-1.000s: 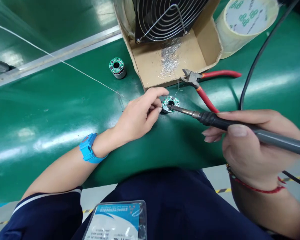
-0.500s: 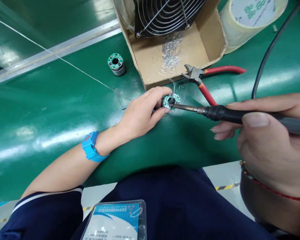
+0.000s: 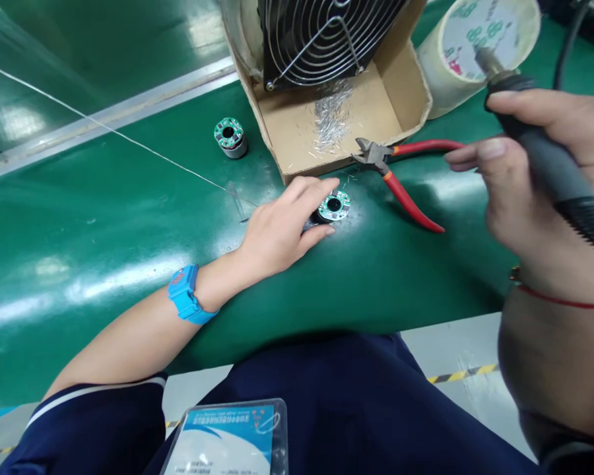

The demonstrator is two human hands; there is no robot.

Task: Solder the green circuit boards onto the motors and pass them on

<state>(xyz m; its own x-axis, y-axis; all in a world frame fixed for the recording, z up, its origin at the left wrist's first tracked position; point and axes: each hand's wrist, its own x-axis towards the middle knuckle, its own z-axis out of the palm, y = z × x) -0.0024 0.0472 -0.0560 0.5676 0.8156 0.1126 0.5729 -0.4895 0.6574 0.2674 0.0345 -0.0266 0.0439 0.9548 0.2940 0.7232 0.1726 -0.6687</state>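
Note:
My left hand (image 3: 282, 227), with a blue strap (image 3: 185, 295) on its wrist, grips a small round part with a green circuit board (image 3: 334, 206) on top, thumb and fingers on its sides. My right hand (image 3: 534, 171) is wrapped round the dark handle of a soldering iron (image 3: 549, 152), its metal tip over the clear tape roll (image 3: 430, 72) in view. Thin solder wire (image 3: 153, 153) runs across the mat toward my left hand. Another round part with a board (image 3: 229, 135) stands upright further back.
A cardboard box (image 3: 386, 99) holds a black fan (image 3: 331, 39) and many cut metal pins (image 3: 331, 119). Red-handled cutters (image 3: 410, 191) lie open at the box's front edge, right of my left hand. An ID badge (image 3: 228, 439) hangs at my front.
My right hand has lifted the iron off the board, up and to the right, and its tip now points up-left. My left hand still grips the round part. The view has shifted slightly.

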